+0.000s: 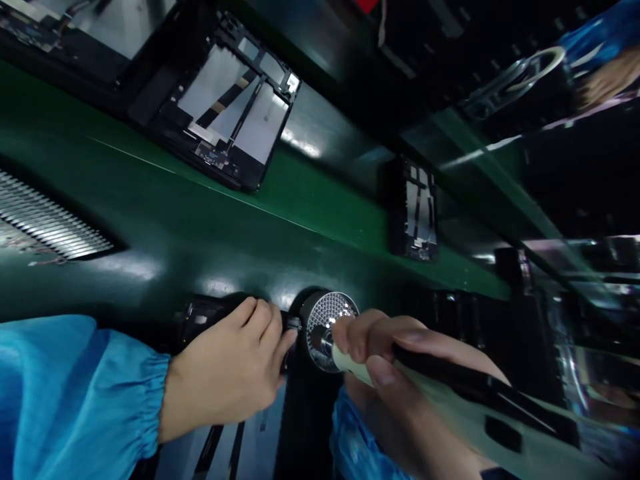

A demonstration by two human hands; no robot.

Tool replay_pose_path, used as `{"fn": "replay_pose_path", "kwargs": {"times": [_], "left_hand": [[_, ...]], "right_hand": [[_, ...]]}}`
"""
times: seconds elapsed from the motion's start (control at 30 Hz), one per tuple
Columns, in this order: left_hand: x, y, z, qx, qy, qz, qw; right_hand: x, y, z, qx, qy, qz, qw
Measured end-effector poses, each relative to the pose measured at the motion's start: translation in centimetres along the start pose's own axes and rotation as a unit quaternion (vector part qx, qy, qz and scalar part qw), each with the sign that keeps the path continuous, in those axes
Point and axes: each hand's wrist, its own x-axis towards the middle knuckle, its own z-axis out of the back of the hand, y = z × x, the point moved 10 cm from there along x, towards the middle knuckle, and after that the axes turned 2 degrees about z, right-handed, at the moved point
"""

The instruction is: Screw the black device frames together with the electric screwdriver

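My left hand [230,370] lies over the upper end of an opened tablet [265,437], its fingers curled round the dark edge. Much of that tablet is hidden under the hand and the blue sleeve [90,400]. In my right hand [400,353] is a pale electric screwdriver [465,400] with a black strip along its body. The screwdriver's front end points into a round metal screw dish [333,310] with a perforated face, just right of the tablet. I cannot make out a screw at the bit.
More opened tablets [263,127] lie along the green bench [165,227] beyond my hands, with another tablet [420,210] further right. At left sits a ribbed metal rack [55,217]. Another person's hand [613,77] and blue sleeve appear at the upper right.
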Motion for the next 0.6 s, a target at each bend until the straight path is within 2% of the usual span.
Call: {"fn": "replay_pose_path", "kwargs": {"times": [0.43,0.6], "left_hand": [[0.04,-0.04,0.06,-0.008,-0.004,0.001,1.0],[0.26,-0.07,-0.11,-0.02,0.007,-0.002,1.0]], "right_hand": [[-0.14,-0.14,-0.28,0.009,-0.016,0.008,1.0],[0.0,-0.22,0.01,0.013,-0.05,0.024,0.998]]}}
